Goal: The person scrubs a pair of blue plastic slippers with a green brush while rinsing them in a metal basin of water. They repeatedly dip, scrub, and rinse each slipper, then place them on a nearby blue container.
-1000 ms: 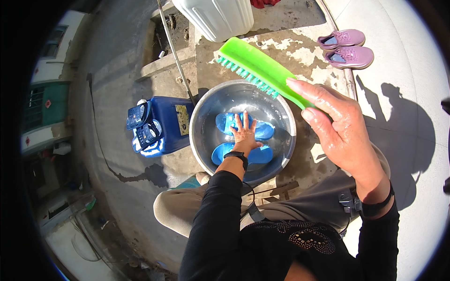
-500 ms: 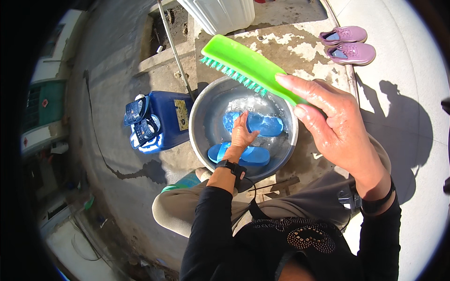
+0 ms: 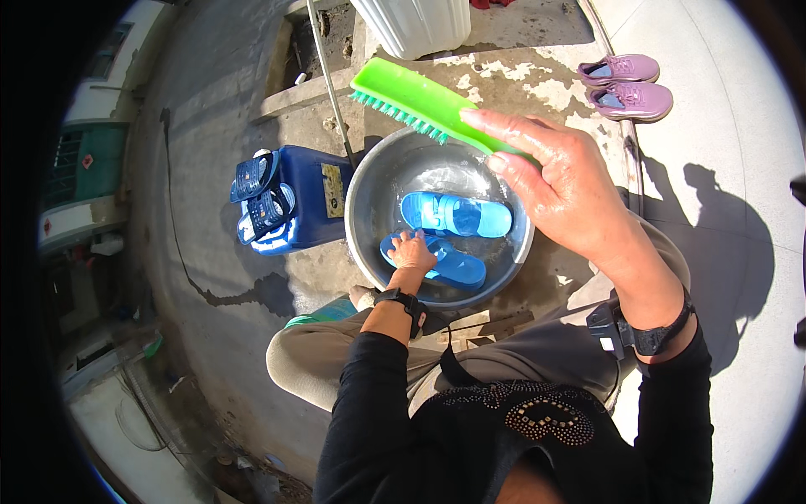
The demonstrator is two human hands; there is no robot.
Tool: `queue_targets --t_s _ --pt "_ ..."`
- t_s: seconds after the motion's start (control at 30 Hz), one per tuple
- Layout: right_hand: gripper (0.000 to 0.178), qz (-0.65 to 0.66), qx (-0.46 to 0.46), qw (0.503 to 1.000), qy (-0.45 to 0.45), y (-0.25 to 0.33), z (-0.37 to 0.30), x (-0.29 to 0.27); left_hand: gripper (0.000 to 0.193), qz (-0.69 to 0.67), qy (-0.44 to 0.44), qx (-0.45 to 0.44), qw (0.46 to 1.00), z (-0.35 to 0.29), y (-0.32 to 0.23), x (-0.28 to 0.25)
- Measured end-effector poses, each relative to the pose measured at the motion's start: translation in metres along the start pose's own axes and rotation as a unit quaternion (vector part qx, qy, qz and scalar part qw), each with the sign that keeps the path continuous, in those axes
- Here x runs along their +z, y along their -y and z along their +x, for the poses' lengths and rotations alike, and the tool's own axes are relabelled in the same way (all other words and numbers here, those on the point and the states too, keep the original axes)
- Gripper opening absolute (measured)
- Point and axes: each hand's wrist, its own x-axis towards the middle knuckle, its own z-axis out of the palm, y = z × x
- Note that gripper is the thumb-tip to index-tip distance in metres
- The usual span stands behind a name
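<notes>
In the metal basin (image 3: 379, 172), which holds a little water, lie two blue slippers. My left hand (image 3: 411, 254) is down on the near slipper (image 3: 462, 267), with its fingers bent over the strap end; their undersides are hidden. Just beyond it rests the far slipper (image 3: 487, 217), sole down, touched by neither hand. Above the basin's right side, my right hand (image 3: 564, 175) grips a green scrub brush (image 3: 411, 94) by its handle, between thumb and fingers. The brush's teal bristles face down and away from the slippers.
A blue plastic container (image 3: 312, 197) stands left of the basin, with dark blue sandals (image 3: 262, 197) on top. A pole (image 3: 329, 80) leans behind it. A white ribbed tub (image 3: 417, 25) is at the back, and pink shoes (image 3: 631, 99) sit at far right.
My left hand has moved from the far slipper nearer to me, onto the near slipper, which now lies more slanted. The right hand and brush have shifted slightly left.
</notes>
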Motion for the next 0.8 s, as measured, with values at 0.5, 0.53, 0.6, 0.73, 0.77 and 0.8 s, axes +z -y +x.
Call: queue_targets --t_s 0.5,0.53,0.6,0.73,0.77,0.8 --pt "0.038 -0.006 -0.036 0.999 -0.030 -0.003 -0.001 -0.007 0.066 -0.184 -0.272 0.318 0.889 0.019 -0.037 -0.106" --pt "0.038 0.011 -0.026 0.999 -0.028 -0.003 -0.001 -0.008 0.069 -0.179 -0.289 0.328 0.881 0.025 -0.053 -0.107" --pt "0.037 0.048 -0.001 0.999 -0.024 -0.003 -0.002 -0.009 0.079 -0.132 -0.296 0.329 0.887 0.035 -0.079 -0.108" --pt "0.039 0.054 0.004 0.998 -0.037 -0.003 -0.003 -0.013 0.104 -0.064 -0.212 0.228 0.948 0.038 -0.096 -0.089" --pt "0.039 0.040 -0.012 0.998 -0.039 -0.003 -0.004 -0.014 0.109 -0.075 -0.187 0.226 0.953 0.038 -0.095 -0.082" --pt "0.040 0.043 -0.018 0.998 -0.039 -0.002 -0.004 -0.015 0.110 -0.056 -0.173 0.217 0.959 0.040 -0.092 -0.077"
